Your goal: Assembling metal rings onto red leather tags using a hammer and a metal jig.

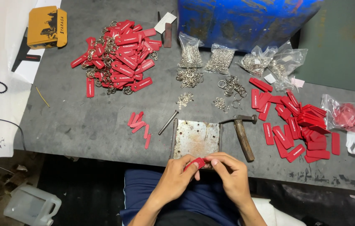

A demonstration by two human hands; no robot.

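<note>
My left hand (177, 178) and my right hand (229, 173) meet at the table's front edge, both pinching one small red tag (196, 164). They are just in front of a rusty square metal plate (196, 138). A hammer (242, 134) lies right of the plate and a metal punch pin (168, 122) lies left of it. A few loose red tags (139, 124) lie left of the pin. A spread of red tags (301, 129) covers the right side. A heap of red tags with metal rings attached (118, 56) sits at the far left.
Bags of metal rings (206, 56) and loose rings (231, 86) lie at the back centre, more clear bags (271, 62) to the right. A blue drum (244, 19) stands behind. A yellow box (47, 27) is at far left, a plastic jug (30, 205) on the floor.
</note>
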